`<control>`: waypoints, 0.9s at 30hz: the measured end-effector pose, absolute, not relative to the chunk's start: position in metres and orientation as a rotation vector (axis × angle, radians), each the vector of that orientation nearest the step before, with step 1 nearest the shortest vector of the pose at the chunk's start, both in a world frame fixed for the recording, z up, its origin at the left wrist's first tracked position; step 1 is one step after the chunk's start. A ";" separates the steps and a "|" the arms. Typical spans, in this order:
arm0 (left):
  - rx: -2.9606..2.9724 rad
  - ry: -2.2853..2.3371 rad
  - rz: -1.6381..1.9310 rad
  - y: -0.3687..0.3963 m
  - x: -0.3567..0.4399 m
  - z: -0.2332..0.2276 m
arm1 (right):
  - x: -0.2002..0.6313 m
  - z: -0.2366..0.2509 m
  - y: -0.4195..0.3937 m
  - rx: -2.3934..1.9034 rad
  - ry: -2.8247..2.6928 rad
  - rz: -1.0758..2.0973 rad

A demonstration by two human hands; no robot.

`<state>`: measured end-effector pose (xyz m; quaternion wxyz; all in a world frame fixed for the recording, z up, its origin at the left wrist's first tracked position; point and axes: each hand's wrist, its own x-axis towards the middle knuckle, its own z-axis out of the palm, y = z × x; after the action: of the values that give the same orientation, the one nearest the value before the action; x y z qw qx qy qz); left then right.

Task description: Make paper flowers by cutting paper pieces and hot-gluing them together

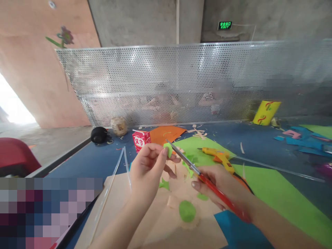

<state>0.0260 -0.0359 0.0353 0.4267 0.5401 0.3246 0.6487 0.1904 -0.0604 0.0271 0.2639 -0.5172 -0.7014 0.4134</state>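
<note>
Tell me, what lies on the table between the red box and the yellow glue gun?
In the head view, between the red box and the yellow glue gun lie an orange sheet and part of a light green sheet; the scissors' blade tips cross in front.

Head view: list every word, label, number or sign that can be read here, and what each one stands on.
"EXIT", under a line of characters too small to read: green sign on the concrete wall.
"又寸", as it appears: red and white carton on the blue table.
Yellow packet by the perforated screen: red marks only, no readable words.
Nothing readable on the scissors or glue gun.
</note>
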 end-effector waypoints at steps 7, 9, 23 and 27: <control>1.400 0.830 1.634 -0.027 0.023 0.028 | 0.205 0.009 -0.033 -1.576 -1.651 0.793; 1.440 0.868 1.609 -0.025 0.022 0.024 | 0.212 0.004 -0.024 -1.641 -1.650 0.576; 1.509 0.947 1.267 -0.022 0.029 0.016 | 0.216 0.004 -0.015 -1.537 -1.739 0.553; 1.543 0.836 1.203 -0.023 0.034 0.011 | 0.204 0.011 -0.027 -1.416 -1.648 0.833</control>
<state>0.0337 -0.0227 0.0107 0.4853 0.6341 0.3435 0.4944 0.2045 -0.0271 0.0115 0.3959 -0.5587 -0.6504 0.3288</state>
